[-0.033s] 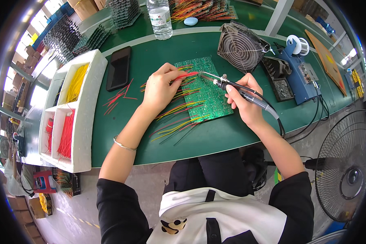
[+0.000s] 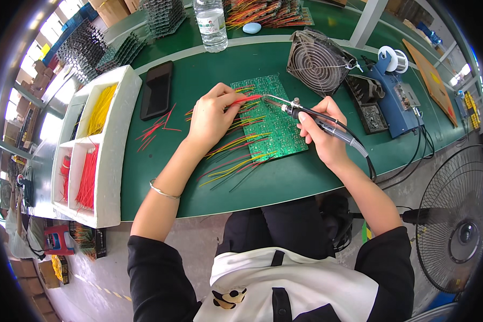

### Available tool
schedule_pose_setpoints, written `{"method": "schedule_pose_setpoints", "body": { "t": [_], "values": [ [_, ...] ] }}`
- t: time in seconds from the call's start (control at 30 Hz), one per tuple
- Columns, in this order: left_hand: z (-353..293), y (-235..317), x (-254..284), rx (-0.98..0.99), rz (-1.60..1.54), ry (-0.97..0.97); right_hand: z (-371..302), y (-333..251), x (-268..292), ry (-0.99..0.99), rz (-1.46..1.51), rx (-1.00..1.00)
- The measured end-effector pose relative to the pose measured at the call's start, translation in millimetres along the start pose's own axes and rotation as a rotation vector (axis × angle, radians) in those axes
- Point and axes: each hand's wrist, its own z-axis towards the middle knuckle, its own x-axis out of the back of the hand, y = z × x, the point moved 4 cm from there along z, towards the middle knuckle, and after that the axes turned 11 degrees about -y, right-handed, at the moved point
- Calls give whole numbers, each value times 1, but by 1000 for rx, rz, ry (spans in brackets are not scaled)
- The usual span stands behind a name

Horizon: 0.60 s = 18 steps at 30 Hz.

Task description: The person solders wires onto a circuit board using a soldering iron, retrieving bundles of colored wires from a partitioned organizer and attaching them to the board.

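Pinched in my left hand [image 2: 213, 114] are several red wires [image 2: 247, 100], their ends pointing right over a green circuit board [image 2: 276, 140]. My right hand [image 2: 326, 130] is closed round a soldering iron [image 2: 327, 127] with a thin metal tube clamped alongside it. The iron's tip meets or nearly meets the ends of the red wires; I cannot tell if they touch. Rows of red, yellow and dark wires [image 2: 232, 144] stick out from the board toward the left. Beside my left forearm, loose red wires [image 2: 156, 127] lie on the green table [image 2: 198, 199].
At left stands a white foam box [image 2: 115, 155] with yellow and red wires, next to a black phone [image 2: 156, 91]. A bottle [image 2: 211, 27], a small square fan [image 2: 317, 61] and a blue soldering station [image 2: 396, 99] line the back. A large floor fan [image 2: 456, 225] is at right.
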Motion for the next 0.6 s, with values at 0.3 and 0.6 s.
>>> {"method": "schedule_pose_setpoints", "body": {
  "t": [0.3, 0.6],
  "values": [
    [-1, 2, 0, -32, 59, -21, -2, -1, -1, -30, -27, -2],
    [-1, 4, 1, -89, 130, 24, -4, -3, -3, -40, -143, 99]
  ]
}}
